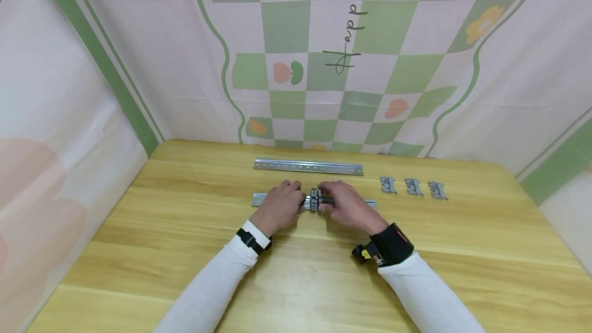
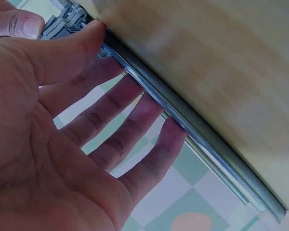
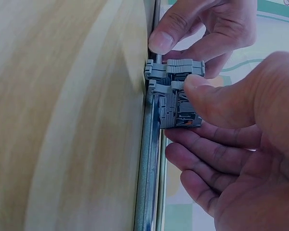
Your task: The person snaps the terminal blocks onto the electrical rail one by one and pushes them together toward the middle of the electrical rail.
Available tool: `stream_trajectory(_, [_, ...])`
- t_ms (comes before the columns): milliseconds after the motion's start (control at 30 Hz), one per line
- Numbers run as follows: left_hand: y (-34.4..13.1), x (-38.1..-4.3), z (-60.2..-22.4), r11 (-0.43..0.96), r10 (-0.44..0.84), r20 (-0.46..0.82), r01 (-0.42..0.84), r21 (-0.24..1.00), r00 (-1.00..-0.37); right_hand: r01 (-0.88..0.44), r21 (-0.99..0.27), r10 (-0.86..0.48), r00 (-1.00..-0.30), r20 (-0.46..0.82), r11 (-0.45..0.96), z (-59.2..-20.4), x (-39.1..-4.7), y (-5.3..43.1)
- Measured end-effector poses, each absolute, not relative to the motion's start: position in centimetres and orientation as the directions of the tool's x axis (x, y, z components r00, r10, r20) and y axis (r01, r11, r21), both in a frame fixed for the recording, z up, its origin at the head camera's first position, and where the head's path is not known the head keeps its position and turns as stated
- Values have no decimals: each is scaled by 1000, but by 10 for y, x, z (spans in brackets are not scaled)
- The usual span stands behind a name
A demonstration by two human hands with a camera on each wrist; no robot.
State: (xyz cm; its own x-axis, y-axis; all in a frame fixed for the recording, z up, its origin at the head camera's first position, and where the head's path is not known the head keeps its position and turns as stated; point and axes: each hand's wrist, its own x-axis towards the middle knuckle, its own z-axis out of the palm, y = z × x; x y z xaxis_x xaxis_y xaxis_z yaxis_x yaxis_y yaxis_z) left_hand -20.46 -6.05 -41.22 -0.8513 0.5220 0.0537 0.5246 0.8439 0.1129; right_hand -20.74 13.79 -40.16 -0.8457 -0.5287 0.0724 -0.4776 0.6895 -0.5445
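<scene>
On the yellow-brown wooden table (image 1: 296, 292), nearest us, we saw the left hand (image 1: 278, 207) pinch a long, thin silver metal rail (image 1: 258, 200), we think to keep it still. The right hand (image 1: 350, 208) pinched a bunch of small grey plastic blocks (image 1: 315, 200) standing on that rail, between both hands, maybe to keep them straight. Farther off, to the right, we saw three flat grey plastic pieces (image 1: 412, 187) in a row, perhaps spread for easy picking. Past the hands lay another silver metal rail with slots (image 1: 308, 167), likely out of the way.
</scene>
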Motion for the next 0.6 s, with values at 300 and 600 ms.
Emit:
stream_trajectory(300, [-61, -204, -412, 841, 525, 65, 529, 112, -849, -451, -566, -513, -857, 58, 690, -402, -207, 136])
stream_trajectory(600, [-62, -204, -413, 832, 537, 91, 544, 110, -839, -429, -579, -496, -867, 49, 693, -405, -207, 134])
